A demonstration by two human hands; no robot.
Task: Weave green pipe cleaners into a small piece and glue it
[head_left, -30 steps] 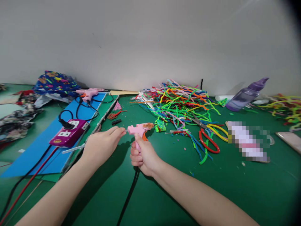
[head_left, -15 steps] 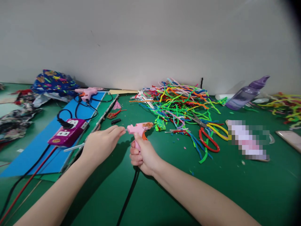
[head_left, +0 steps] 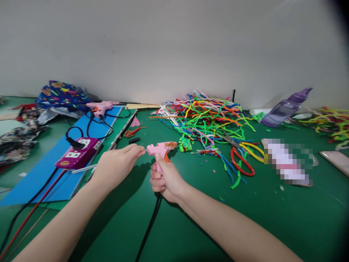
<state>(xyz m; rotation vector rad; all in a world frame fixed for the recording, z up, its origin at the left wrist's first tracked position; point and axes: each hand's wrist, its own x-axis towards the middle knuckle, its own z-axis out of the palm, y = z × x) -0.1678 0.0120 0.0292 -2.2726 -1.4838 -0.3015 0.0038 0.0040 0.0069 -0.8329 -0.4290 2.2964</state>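
A pale wall point(head_left: 174, 47) backs the green surface point(head_left: 272, 214). Well short of its far edge, the right hand point(head_left: 169, 179) grips a pink glue gun point(head_left: 159, 149); the left hand point(head_left: 116, 163) pinches what looks like a glue stick point(head_left: 84, 168) behind it. Loading seems the present step, calling next for a straight push.

Power strip point(head_left: 81, 156) on foam board point(head_left: 35, 183), left; rear glue gun point(head_left: 100, 108) at board's far end. Held glue gun point(head_left: 160, 148) in right hand point(head_left: 167, 178), front-left of pipe-cleaner pile point(head_left: 208, 114). Scissors point(head_left: 236, 146) at pile's right front; water bottle point(head_left: 283, 111) behind smartphone point(head_left: 285, 160), right.
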